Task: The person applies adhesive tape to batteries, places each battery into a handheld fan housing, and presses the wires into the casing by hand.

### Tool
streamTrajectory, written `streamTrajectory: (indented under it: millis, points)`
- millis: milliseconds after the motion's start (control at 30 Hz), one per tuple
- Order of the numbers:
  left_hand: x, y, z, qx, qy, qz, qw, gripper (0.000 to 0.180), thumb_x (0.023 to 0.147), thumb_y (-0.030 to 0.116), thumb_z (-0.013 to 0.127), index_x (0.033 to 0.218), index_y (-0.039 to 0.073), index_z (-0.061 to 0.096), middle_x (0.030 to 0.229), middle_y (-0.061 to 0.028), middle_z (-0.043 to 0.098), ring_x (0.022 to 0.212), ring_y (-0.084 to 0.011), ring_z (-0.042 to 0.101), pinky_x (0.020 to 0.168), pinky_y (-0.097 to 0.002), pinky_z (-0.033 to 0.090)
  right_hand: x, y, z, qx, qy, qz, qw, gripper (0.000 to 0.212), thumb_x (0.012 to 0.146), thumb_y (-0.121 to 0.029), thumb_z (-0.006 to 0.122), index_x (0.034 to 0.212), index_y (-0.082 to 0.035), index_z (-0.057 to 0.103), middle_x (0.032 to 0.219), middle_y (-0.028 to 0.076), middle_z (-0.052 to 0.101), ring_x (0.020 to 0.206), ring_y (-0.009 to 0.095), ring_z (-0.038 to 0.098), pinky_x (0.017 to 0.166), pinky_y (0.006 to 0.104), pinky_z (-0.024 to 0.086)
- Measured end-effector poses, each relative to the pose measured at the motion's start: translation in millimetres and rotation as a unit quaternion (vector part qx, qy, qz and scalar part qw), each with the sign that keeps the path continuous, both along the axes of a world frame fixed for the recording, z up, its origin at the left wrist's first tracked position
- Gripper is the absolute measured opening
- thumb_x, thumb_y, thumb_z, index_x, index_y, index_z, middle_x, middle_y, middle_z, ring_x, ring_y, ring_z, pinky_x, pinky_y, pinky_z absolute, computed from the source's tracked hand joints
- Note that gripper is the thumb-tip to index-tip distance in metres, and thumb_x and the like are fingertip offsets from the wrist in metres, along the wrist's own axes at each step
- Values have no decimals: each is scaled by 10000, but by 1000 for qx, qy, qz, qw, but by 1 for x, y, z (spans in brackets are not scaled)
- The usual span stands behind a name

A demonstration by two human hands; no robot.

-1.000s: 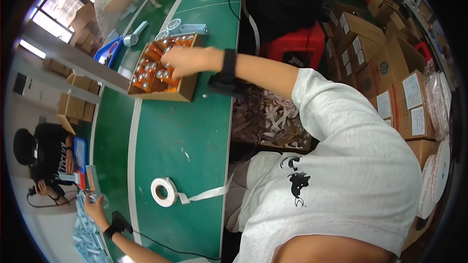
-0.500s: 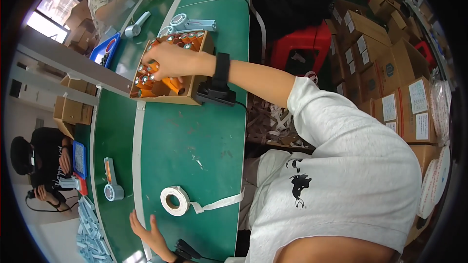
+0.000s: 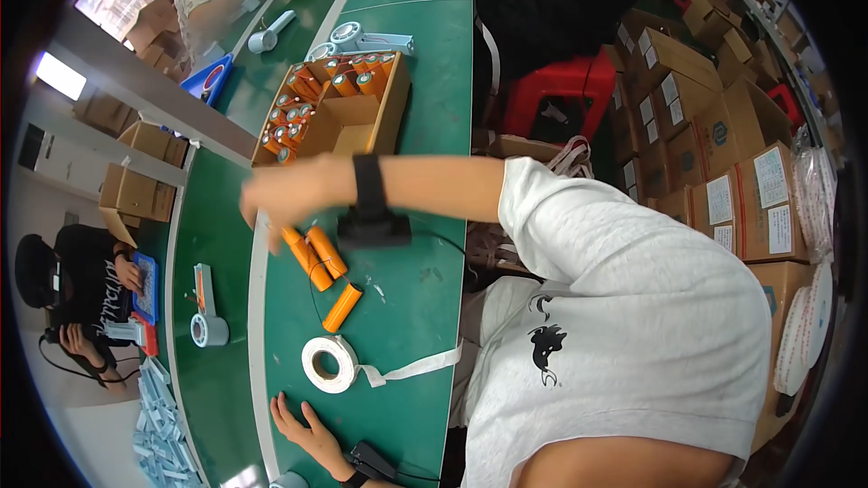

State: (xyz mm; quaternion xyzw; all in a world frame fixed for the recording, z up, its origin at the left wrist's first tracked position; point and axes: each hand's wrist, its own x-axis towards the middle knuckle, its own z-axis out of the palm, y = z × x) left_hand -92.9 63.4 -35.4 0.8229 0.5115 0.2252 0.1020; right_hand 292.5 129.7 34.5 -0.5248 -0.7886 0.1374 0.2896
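The blurred right hand (image 3: 291,192), its grip impossible to tell, is beside orange cylinders (image 3: 327,251); the left hand (image 3: 312,438), fingers spread, empty, lies near a white ring-shaped tape roll (image 3: 344,378).

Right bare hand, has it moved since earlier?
Yes: the right bare hand has come out of the open brown cardboard box, toward the round white tape roll.

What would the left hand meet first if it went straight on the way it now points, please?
Crossing the flat grey strip, the left hand would probably meet the light-blue handheld device first, though depth is unclear.
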Motion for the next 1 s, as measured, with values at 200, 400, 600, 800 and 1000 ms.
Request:
streamTrajectory:
  millis: [200,400,600,800,1000]
  points:
    - [-5,1,-1,0,9,0,1000,367,885,157,477,1218,6,452,1295,-187,396,1191,-343,374,990,-408,293,65,36,10,-79,-238,-227,941,499,741,-418,621,1082,-60,554,1130,229,491,1046,407,486,861,492,410]
    - [-6,1,-1,4,26,0,1000,375,889,168,473,1228,12,440,1299,-191,391,1191,-349,373,988,-413,295,58,40,-20,52,-368,-167,913,534,810,-469,502,1167,-75,459,1174,266,439,1028,425,502,838,490,421]
    - [-4,3,-1,13,22,-15,1000,368,890,170,474,1222,12,447,1290,-195,402,1181,-352,382,985,-412,299,56,57,-26,-15,-145,-166,975,455,831,-420,479,1094,-50,501,1125,273,485,905,445,556,769,481,453]
    - [-9,7,-7,34,26,-27,999,366,890,167,476,1220,12,449,1283,-196,411,1177,-356,389,982,-411,303,71,69,-25,124,-113,-136,976,314,839,-335,476,882,-42,580,842,206,594,768,398,588,683,462,477]
    - [-8,8,-11,44,21,-29,998,368,887,158,485,1224,15,449,1278,-195,416,1178,-353,391,981,-409,305,54,45,32,307,-85,-195,928,219,832,-256,496,742,-79,592,611,131,585,614,341,588,566,398,488]
